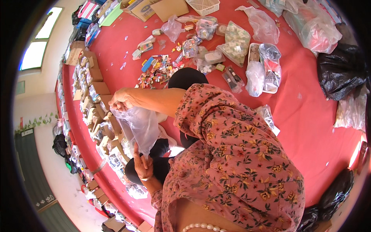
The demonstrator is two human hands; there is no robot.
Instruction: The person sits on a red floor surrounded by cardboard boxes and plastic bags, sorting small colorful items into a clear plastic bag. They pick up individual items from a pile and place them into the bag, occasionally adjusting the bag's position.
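A clear plastic bag (141,129) hangs stretched between my two hands, in front of my dark-clad knees. My right hand (121,99) pinches its upper edge with bent fingers, my forearm reaching across from the patterned sleeve. Lower down, my left hand (143,167), with a bracelet at the wrist, is closed at the bag's other end, one finger pointing up along the plastic. I cannot make out anything inside the bag. Beyond my knee, a heap of small colourful trinkets (158,73) lies on the red floor covering (305,135).
Open cardboard boxes (101,88) with packaged goods line the left. Filled clear bags (235,40) lie around the trinkets. A white tray (275,89) holds bagged items. A white basket (204,7) stands at the back, and black bags (340,73) at the right.
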